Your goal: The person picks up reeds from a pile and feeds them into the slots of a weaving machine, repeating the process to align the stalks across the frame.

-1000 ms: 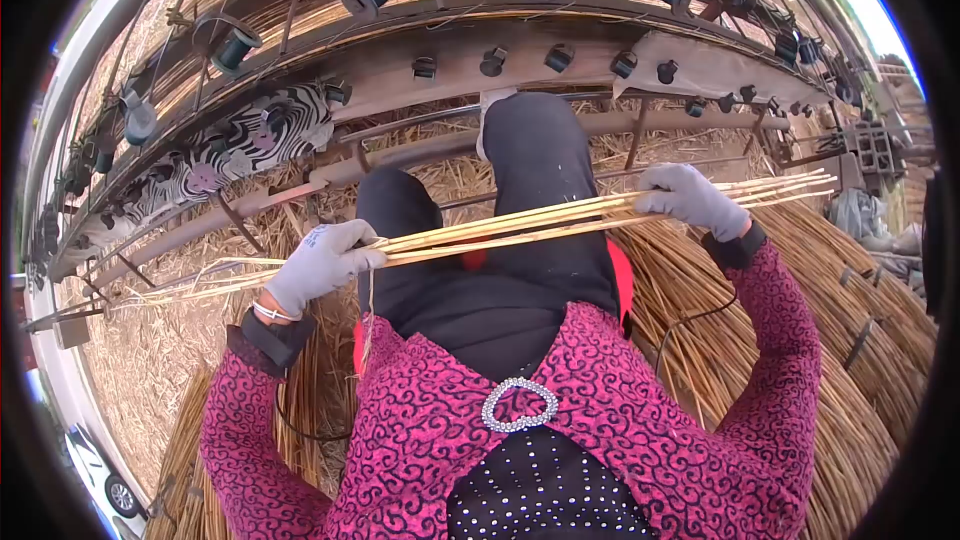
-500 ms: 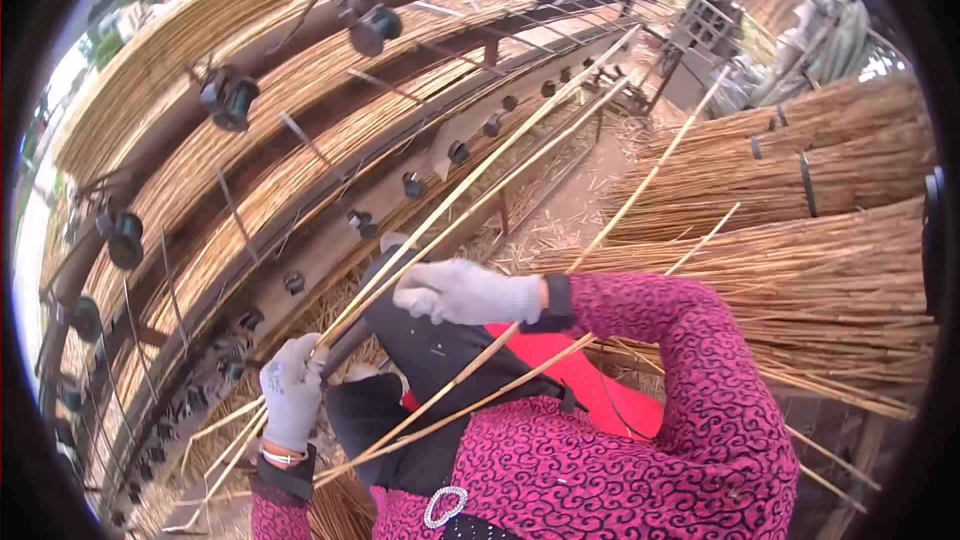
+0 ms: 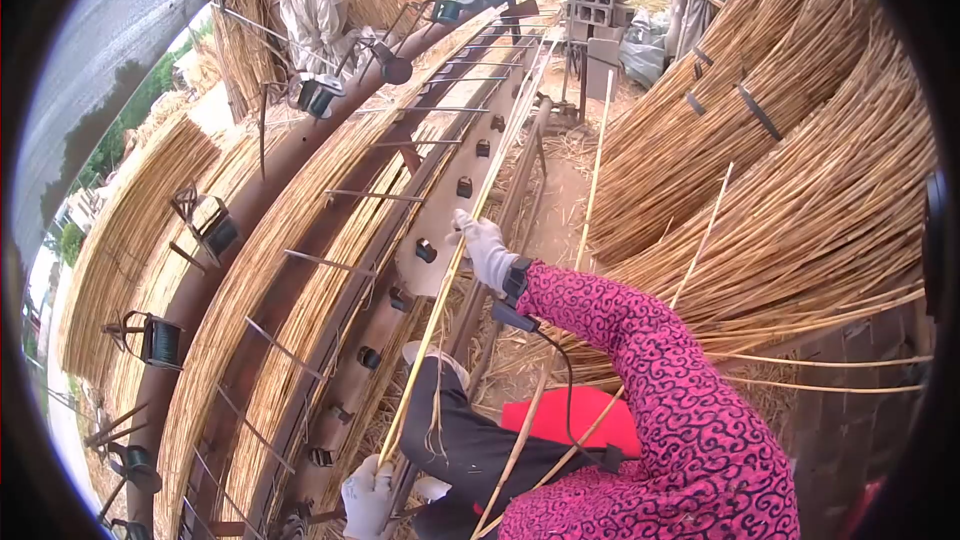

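- The left hand [image 3: 368, 497], in a pale glove near the bottom of the view, is clamped on the lower end of the long reeds [image 3: 428, 345].
- The right hand [image 3: 487, 252], gloved too, is closed on the same reeds farther up; the two hands are well apart.
- The long reeds slant from the left hand up past the right hand, their far ends spreading slightly over the metal frame [image 3: 200, 318].
- A thin, frayed strand [image 3: 436, 410] hangs from them over the dark trouser leg [image 3: 480, 445].
- A black band [image 3: 517, 280] circles the right wrist, below the glove, and a dark cable [image 3: 570, 380] loops down beside the patterned sleeve [image 3: 640, 340].
- Loose reeds [image 3: 521, 436] lie across the lap, beside the red seat [image 3: 575, 420].
- Wire spools [image 3: 160, 341] sit along the frame's thick outer bar, with small dark spools [image 3: 426, 250] in a row on the inner rail.
- Large reed bundles [image 3: 790, 230] lie to the right, some bound with dark straps [image 3: 760, 114].
- Hollow blocks [image 3: 592, 5] are stacked near the frame's far end.
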`<state>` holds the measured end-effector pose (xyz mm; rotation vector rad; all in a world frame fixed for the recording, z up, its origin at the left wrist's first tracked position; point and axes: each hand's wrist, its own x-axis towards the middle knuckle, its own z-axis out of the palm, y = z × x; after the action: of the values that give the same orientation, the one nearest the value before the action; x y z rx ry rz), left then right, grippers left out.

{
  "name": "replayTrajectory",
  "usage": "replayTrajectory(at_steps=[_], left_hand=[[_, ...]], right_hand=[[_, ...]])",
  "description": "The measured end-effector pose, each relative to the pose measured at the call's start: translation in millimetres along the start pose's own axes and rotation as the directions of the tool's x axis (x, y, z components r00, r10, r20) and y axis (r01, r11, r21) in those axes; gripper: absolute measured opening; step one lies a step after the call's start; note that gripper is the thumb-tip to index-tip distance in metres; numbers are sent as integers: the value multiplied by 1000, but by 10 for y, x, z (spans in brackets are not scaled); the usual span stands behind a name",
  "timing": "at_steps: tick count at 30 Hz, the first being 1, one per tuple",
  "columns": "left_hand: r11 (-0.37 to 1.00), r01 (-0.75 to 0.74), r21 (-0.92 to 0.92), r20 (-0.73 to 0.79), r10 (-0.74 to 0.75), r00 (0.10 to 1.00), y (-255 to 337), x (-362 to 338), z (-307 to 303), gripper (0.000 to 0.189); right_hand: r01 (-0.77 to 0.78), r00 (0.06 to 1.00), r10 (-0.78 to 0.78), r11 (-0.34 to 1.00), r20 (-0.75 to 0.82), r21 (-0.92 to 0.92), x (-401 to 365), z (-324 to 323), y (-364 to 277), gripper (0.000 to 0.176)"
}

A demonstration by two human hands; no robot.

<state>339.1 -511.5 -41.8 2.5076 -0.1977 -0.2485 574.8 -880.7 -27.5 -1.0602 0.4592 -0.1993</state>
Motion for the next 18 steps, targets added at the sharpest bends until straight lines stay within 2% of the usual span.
replayTrajectory(at_steps=[1, 3, 4, 5, 7, 8, 9, 10, 11, 12, 13, 15, 16, 17, 18], left_hand=[[1000, -11, 3, 2, 11, 1000, 175, 197, -2, 23], [960, -205, 192, -197, 242, 950, 571, 630, 45, 22], [959, -210, 191, -199, 248, 948, 627, 737, 63, 22], [948, -269, 171, -207, 302, 931, 705, 865, 75, 22], [930, -333, 154, -224, 361, 905, 760, 1029, 63, 21], [975, -184, -123, -89, 173, 981, 718, 1005, 28, 22], [932, 20, -361, 94, 15, 995, 656, 1003, 20, 23], [878, 86, -472, 151, -16, 988, 565, 1028, 61, 25], [879, 90, -467, 146, -24, 989, 626, 1053, 68, 25], [826, 152, -543, 209, -42, 977, 761, 1087, 83, 25], [765, 213, -608, 274, -49, 960, 891, 1149, 109, 25], [746, 228, -625, 302, -38, 953, 1086, 1323, 194, 25], [695, 291, -658, 375, -32, 926, 1194, 1398, 215, 25], [639, 354, -682, 445, -21, 896, 1294, 1477, 242, 24], [633, 365, -683, 477, 7, 879, 1368, 1549, 277, 24]], right_hand=[[14, 999, -15, 999, -36, -40, -34, 68, -37, 27], [-23, 996, 33, 993, 86, -117, -212, 190, 70, 25], [-66, 985, 86, 989, 151, -133, -163, 169, 99, 21], [-62, 985, 81, 989, 150, -133, -3, 142, 60, 21], [40, 999, -38, 996, 30, -77, 516, 83, -64, 18], [28, 1000, -27, 994, 7, -108, 702, 11, -192, 18], [66, 997, -69, 992, -30, -108, 989, -65, -247, 20], [87, 995, -94, 986, -45, -145, 1080, -124, -413, 20], [81, 991, -101, 977, -91, -199, 1197, -174, -531, 17], [107, 987, -125, 981, -105, -160, 1449, -262, -520, 17], [215, 965, -240, 955, -105, -206, 1770, -361, -475, 19], [194, 959, -250, 925, -137, -327, 2146, -509, -550, 25], [194, 958, -249, 926, -139, -325, 2155, -553, -694, 25], [235, 921, -390, 529, 13, -816, 2164, -596, -852, 28], [206, 885, -409, -81, 221, -975, 2197, -612, -977, 31]])
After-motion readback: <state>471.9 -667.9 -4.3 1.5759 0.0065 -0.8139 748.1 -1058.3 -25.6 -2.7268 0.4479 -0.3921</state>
